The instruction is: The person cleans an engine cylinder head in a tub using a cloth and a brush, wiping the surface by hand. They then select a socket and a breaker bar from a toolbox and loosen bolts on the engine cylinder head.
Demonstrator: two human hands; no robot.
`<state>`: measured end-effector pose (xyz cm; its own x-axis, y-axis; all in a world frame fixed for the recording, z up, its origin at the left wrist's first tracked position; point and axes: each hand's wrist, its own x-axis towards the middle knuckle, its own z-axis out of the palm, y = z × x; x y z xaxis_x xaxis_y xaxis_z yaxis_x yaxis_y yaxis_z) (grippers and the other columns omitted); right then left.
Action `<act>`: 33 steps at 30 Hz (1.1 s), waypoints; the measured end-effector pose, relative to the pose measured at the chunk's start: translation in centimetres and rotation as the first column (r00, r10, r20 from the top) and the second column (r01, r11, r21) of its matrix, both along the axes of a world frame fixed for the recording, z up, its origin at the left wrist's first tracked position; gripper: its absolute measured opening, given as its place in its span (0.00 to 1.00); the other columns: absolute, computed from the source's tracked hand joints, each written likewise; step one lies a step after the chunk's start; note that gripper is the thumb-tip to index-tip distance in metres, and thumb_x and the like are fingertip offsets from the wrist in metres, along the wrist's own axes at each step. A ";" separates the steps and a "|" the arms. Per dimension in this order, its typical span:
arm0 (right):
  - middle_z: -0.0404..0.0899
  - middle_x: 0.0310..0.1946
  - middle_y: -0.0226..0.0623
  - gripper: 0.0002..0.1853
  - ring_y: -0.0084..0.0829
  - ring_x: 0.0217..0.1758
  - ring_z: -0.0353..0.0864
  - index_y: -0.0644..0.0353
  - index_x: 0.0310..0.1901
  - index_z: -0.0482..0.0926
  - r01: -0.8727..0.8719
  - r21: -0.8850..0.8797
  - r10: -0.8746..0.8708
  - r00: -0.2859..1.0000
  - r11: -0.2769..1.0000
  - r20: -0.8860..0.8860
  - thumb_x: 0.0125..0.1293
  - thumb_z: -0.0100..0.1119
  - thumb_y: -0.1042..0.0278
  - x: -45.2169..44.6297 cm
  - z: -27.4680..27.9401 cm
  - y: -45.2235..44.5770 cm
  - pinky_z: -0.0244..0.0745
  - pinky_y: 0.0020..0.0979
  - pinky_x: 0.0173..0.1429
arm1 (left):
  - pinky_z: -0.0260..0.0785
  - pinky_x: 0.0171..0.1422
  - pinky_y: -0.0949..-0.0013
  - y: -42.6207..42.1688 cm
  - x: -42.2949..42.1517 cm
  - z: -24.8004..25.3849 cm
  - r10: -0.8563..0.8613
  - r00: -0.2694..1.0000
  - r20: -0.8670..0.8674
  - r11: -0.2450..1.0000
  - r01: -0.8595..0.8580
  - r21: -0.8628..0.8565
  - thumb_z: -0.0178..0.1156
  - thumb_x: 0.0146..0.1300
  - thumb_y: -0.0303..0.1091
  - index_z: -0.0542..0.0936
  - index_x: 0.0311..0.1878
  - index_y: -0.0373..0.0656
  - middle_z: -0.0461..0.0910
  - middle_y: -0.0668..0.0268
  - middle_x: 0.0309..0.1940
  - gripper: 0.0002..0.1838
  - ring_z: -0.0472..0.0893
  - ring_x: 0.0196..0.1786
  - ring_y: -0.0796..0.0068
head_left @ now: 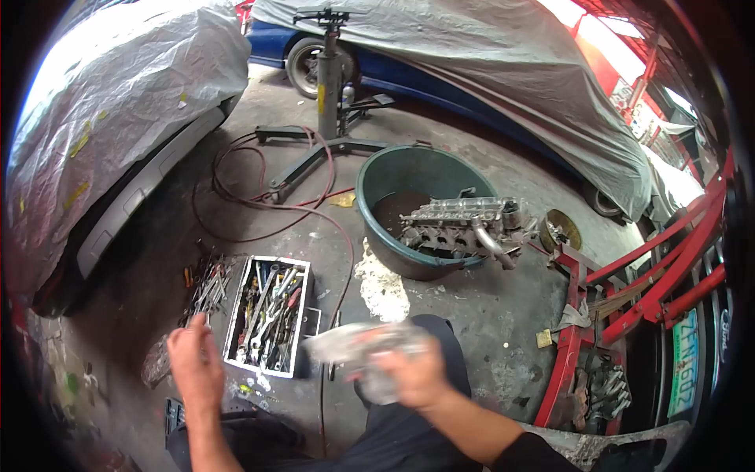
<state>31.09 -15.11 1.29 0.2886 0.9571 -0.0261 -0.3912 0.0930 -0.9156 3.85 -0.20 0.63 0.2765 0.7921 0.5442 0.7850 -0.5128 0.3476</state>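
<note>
My right hand is closed round a pale, greyish item, blurred by motion, which looks like a crumpled rag or plastic. It is over my knee, right of the white tool box. My left hand is raised at the box's left side, fingers up and smeared; whether they hold anything is unclear. Wrenches and other hand tools fill the box. More tools lie on the floor beside it. An engine cylinder head rests across the rim of a green tub.
A red hose coils over the floor near a grey jack stand. Covered cars stand at left and behind. At right are a red metal frame and a small bucket.
</note>
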 end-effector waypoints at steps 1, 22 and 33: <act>0.82 0.44 0.42 0.14 0.33 0.45 0.84 0.66 0.51 0.77 0.158 0.150 -0.154 0.987 0.976 -0.036 0.66 0.58 0.70 2.4 1.1 -1.9 0.84 0.37 0.43 | 0.71 0.54 0.62 -0.5 -1.3 1.0 0.040 0.996 0.086 0.999 -0.037 -0.036 0.56 0.64 0.20 0.79 0.56 0.38 0.81 0.60 0.37 0.17 0.79 0.44 0.63; 0.74 0.62 0.43 0.28 0.35 0.57 0.79 0.61 0.68 0.67 0.355 -0.671 0.233 0.748 0.651 0.622 0.65 0.51 0.68 16.9 -25.8 -8.0 0.76 0.32 0.55 | 0.73 0.48 0.54 -25.1 -12.5 -33.6 0.241 0.951 -0.192 0.055 -0.211 -0.976 0.52 0.68 0.44 0.83 0.41 0.39 0.83 0.49 0.37 0.18 0.81 0.39 0.48; 0.75 0.60 0.43 0.27 0.36 0.56 0.79 0.62 0.66 0.68 0.557 -0.779 0.289 0.725 0.287 0.625 0.65 0.53 0.68 20.9 -26.8 -16.3 0.76 0.33 0.55 | 0.72 0.46 0.58 -19.5 -7.6 -34.5 0.340 0.863 -0.374 -0.056 -0.378 -0.924 0.51 0.69 0.43 0.82 0.44 0.39 0.83 0.53 0.37 0.17 0.81 0.38 0.55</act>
<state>51.97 -31.42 -25.55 0.7532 0.3339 -0.5668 0.1384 -0.9227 -0.3597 -3.74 -19.71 -33.89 -0.2428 0.5601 -0.7920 0.7548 0.6219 0.2084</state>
